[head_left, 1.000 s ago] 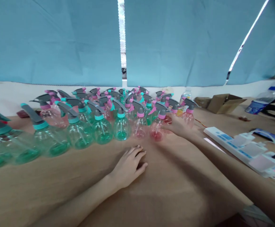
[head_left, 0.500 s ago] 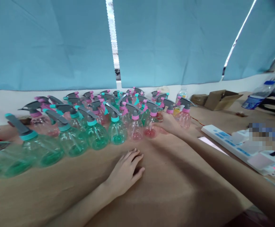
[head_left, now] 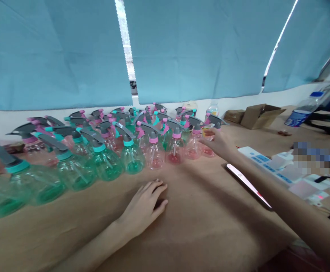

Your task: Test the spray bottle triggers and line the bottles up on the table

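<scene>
Where the front row of spray bottles ends at the right, the right hand (head_left: 220,142) is at the last pink spray bottle (head_left: 216,120), its thumb and forefinger apart; I cannot tell whether that grip closes on the bottle, since the hand hides most of the body. Above the hand show a grey trigger head and pink collar, below it a pink base. Just beside it, on the left, stands a second pink spray bottle (head_left: 193,148), rounded, see-through, with the same grey and pink top and a deeper tint low down. Further left the row turns to green spray bottles (head_left: 108,166) with turquoise collars and thin tubes inside; more of both colours crowd behind, close to the white wall (head_left: 235,102) under the blue curtain (head_left: 182,53).

A broad stretch of brown worktop (head_left: 187,219) lies in front of the row, and there the left hand (head_left: 142,204) rests palm down, its grip open and well apart from the bottles. To the right, room is tighter: the right forearm passes over a phone (head_left: 246,182) and a white power strip (head_left: 262,158) full of plugs. Beyond stand an open cardboard box (head_left: 257,119) and a blue-capped bottle (head_left: 301,115). At lower right the worktop's near edge shows beneath the forearm.
</scene>
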### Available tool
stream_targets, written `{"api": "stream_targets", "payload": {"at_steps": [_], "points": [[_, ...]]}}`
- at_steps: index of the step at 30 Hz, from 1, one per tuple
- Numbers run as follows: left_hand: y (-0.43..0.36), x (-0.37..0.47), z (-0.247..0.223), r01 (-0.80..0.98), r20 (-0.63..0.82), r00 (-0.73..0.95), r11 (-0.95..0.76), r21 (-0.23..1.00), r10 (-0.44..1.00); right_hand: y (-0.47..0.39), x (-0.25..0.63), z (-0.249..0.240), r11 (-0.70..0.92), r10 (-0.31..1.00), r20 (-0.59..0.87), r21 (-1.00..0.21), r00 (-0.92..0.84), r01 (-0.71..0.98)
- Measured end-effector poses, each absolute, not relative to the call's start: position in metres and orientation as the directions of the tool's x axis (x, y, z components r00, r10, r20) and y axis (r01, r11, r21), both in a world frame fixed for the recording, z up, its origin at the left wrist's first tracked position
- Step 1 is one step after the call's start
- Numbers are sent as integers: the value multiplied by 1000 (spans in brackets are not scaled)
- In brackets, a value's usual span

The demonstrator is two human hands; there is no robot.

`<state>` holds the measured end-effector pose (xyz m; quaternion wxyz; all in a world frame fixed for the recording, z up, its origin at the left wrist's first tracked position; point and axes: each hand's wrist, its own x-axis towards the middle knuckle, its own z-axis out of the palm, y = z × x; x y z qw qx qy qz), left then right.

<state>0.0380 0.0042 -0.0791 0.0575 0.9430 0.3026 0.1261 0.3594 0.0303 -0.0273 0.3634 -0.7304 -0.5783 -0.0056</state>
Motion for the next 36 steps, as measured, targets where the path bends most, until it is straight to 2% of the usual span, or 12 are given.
{"api": "stream_targets", "payload": {"at_steps": [13,20,25,29,33,36], "points": [[-16,74,-77,464,214,808,-816,345,549,49,337,-32,-173,844,389,-456,370,873],[-15,91,-76,498,248,692,-697,515,678,0,332,-32,-143,852,423,-378,308,915],[-17,105,-68,521,246,589,-595,612,770,-49,311,-33,-4,813,539,-373,220,928],[-21,107,-65,494,227,554,-536,684,801,-73,284,-32,107,857,499,-423,132,900],[-27,95,-66,422,181,605,-505,753,775,-78,268,-24,161,889,450,-492,91,856],[-31,80,-65,421,159,632,-507,752,759,-73,264,-12,335,907,413,-585,-84,739]]}}
